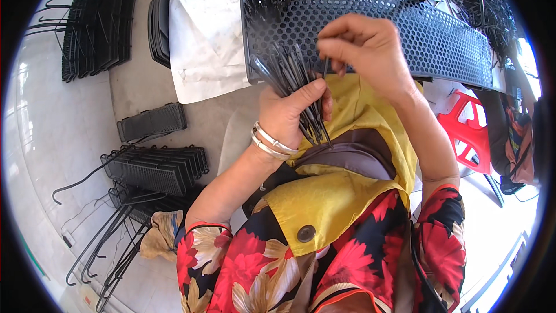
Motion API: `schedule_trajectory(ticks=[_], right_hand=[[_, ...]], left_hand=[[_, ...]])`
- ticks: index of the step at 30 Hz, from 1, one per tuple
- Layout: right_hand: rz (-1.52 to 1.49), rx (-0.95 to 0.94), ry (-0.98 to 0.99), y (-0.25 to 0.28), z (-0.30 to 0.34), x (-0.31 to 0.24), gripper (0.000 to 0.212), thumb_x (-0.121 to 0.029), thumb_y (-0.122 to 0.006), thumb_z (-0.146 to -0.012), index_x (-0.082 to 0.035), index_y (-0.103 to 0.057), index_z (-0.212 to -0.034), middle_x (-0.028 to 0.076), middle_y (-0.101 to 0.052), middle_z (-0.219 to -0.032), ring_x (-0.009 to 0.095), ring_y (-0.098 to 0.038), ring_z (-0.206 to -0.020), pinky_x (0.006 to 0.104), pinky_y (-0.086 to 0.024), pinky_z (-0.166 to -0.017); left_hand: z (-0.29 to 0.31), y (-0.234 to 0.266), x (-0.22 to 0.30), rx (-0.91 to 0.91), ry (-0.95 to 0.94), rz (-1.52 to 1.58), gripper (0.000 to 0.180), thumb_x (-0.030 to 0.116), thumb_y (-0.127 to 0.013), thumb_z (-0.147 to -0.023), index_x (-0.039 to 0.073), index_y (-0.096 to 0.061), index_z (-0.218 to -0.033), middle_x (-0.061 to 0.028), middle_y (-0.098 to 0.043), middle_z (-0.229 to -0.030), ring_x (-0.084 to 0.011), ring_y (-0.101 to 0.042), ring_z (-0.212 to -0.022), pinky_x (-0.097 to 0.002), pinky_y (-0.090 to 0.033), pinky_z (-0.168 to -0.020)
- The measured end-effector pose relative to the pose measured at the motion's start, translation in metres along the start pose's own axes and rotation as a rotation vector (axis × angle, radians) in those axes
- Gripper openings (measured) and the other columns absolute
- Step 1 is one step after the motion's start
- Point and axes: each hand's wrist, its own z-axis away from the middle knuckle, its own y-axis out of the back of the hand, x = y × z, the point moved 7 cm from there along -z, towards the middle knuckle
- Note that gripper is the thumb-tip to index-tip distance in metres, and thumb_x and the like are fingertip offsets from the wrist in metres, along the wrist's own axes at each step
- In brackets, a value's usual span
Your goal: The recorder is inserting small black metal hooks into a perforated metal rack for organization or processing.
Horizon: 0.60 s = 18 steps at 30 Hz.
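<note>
A bundle of thin black strips (282,72) is gripped in my left hand (281,113), fanned at the top and sticking out below the fist. Close by on the right, my right hand (370,49) has its thumb and fingers pinched together, and a short dark end of one strip shows below them. Both hands are at the near edge of a long black perforated metal panel (370,26), curved by the lens, lying on a white-covered table. Along that panel's left end, a row of black strips (269,0) stands up out of the holes.
A pile of loose black strips (498,17) lies at the far right. Black racks with hooked rods stand stacked on the floor at left (153,168) and far left (101,23). A red plastic stool (466,130) is at right. Yellow cloth (330,197) covers my lap.
</note>
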Motion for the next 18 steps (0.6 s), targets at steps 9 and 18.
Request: schedule_trajectory(ticks=[9, 18], right_hand=[[0.273, 0.654, 0.668, 0.041, -0.024, -0.058, 0.007, -0.001, -0.061, -0.075, 0.000, -0.058, -0.081, 0.000, -0.054, -0.060, 0.002, -0.048, -0.052, 0.0172, -0.039, -0.045], [0.397, 0.333, 1.494, -0.002, -0.029, -0.048, 0.015, 0.006, -0.055, -0.067, -0.002, -0.055, -0.080, 0.014, -0.053, -0.073, 0.030, -0.054, -0.064, 0.0346, -0.044, -0.055]], left_hand=[[0.008, 0.006, -0.010, 0.085, 0.140, 0.217, 0.015, 0.002, -0.056, -0.074, -0.002, -0.052, -0.089, -0.0099, -0.055, -0.073, -0.0187, -0.055, -0.064, -0.0311, -0.048, -0.051], [0.008, 0.015, -0.009, 0.120, 0.111, 0.138, 0.020, -0.002, -0.059, -0.070, -0.002, -0.053, -0.090, -0.0093, -0.056, -0.073, -0.0202, -0.057, -0.065, -0.0329, -0.050, -0.053]])
